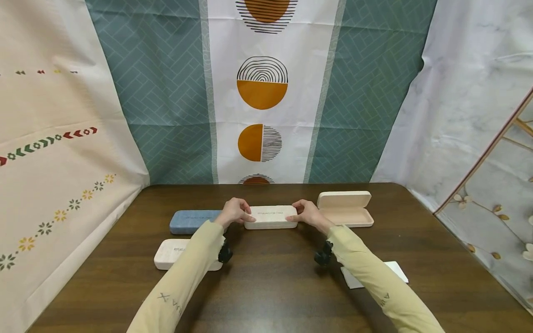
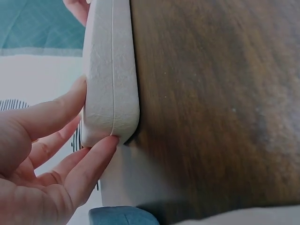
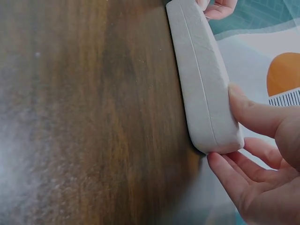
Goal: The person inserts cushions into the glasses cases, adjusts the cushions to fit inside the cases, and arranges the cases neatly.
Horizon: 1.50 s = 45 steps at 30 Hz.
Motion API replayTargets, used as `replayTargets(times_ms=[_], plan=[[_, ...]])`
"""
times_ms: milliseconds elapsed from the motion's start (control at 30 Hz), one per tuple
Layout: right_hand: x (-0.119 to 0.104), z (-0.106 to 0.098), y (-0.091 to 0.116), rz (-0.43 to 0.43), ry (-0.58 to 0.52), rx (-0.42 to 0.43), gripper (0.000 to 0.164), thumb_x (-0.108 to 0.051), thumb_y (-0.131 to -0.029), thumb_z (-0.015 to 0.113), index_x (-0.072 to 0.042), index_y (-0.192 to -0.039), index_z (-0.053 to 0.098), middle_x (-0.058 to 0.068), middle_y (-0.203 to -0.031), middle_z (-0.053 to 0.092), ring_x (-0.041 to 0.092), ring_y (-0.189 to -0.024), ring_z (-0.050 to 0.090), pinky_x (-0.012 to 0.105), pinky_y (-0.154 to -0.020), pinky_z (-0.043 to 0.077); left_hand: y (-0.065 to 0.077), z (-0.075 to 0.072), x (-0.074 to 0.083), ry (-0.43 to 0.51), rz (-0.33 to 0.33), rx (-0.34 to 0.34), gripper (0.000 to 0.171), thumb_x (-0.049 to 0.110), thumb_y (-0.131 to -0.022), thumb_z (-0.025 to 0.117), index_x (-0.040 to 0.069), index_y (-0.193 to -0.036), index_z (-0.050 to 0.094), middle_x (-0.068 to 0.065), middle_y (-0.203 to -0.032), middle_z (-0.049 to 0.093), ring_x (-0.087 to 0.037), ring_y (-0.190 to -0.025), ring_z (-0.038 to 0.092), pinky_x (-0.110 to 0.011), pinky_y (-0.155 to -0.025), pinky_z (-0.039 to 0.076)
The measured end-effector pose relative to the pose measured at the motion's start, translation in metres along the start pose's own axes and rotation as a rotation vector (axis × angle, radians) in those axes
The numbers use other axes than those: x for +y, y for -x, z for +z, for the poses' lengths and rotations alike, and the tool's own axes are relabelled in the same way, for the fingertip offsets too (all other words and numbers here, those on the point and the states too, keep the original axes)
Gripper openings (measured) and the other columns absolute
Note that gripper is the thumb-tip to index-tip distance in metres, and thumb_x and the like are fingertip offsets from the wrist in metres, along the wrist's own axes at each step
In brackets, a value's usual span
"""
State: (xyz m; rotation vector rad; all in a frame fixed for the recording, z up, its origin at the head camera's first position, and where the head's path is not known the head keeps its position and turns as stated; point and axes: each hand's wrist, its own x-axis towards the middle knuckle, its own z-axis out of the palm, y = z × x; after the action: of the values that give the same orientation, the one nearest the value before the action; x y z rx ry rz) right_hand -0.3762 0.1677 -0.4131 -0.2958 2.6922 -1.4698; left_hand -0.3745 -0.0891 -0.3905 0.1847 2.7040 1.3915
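Left hand (image 1: pixel 234 212) and right hand (image 1: pixel 309 215) pinch opposite ends of a closed white glasses case (image 1: pixel 268 217) near the bench's (image 1: pixel 272 286) far edge. Its closing looks done; the peach glasses case (image 1: pixel 346 200) toward the far-right corner stands open

You can see a line of small dark letters across the lid of the white case (image 1: pixel 268 221) you hold, but no word reads surely. Your blue case (image 1: pixel 187 226) and paler case (image 1: pixel 165 257) carry print too (equally illegible). Your left sleeve (image 1: pixel 176 282) shows an X-like mark beside unclear characters; your right sleeve (image 1: pixel 374 277), a few blurred ones.
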Motion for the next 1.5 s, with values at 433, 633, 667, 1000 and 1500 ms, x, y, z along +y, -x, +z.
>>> replayTargets(times_ms=[433,633,667,1000,1500], plan=[[-0.009,-0.001,0.009,-0.034,0.096,-0.001,0.053,-0.016,-0.072,0.078,0.009,-0.113,0.053,0.017,-0.104,0.057,0.03,-0.095,0.053,0.036,-0.079,0.044,0.007,-0.006,-0.002,0.025,0.015,-0.039,0.027,0.005,-0.066,0.08,-0.003,-0.082,0.06,-0.01,-0.08,0.054,-0.02,-0.067,0.052,-0.032,-0.06,0.051],[-0.009,-0.023,0.017,-0.127,0.08,0.007,0.047,-0.014,-0.075,0.075,0.009,-0.109,0.054,0.024,-0.107,0.055,0.034,-0.098,0.053,0.04,-0.08,0.044,0.008,-0.017,0.005,0.096,0.03,-0.038,0.027,0.001,-0.068,0.078,-0.005,-0.088,0.061,-0.011,-0.081,0.057,-0.022,-0.069,0.056,-0.037,-0.065,0.051],[-0.01,-0.03,0.02,-0.133,0.084,0.008,0.044,-0.014,-0.076,0.074,0.009,-0.108,0.054,0.024,-0.107,0.055,0.034,-0.098,0.053,0.041,-0.08,0.044,0.007,-0.019,0.007,0.111,0.033,-0.034,0.027,0.001,-0.069,0.078,-0.005,-0.089,0.061,-0.012,-0.081,0.057,-0.022,-0.07,0.056,-0.037,-0.066,0.051],[0.0,-0.098,0.043,-0.273,0.075,-0.239,0.024,0.001,-0.079,0.067,0.011,-0.099,0.058,0.023,-0.096,0.06,0.031,-0.088,0.059,0.033,-0.076,0.047,0.013,0.001,0.044,0.152,0.136,-0.23,0.031,0.003,-0.073,0.075,-0.007,-0.098,0.061,-0.014,-0.089,0.058,-0.021,-0.07,0.059,-0.034,-0.065,0.051],[0.056,-0.162,0.098,-0.212,0.182,-0.526,0.018,-0.001,-0.075,0.071,0.004,-0.09,0.062,0.012,-0.086,0.061,0.022,-0.078,0.059,0.031,-0.065,0.05,0.036,0.122,0.098,0.085,0.372,-0.749,0.025,-0.001,-0.072,0.074,-0.003,-0.096,0.065,-0.005,-0.075,0.061,-0.01,-0.063,0.058,-0.026,-0.059,0.051]])
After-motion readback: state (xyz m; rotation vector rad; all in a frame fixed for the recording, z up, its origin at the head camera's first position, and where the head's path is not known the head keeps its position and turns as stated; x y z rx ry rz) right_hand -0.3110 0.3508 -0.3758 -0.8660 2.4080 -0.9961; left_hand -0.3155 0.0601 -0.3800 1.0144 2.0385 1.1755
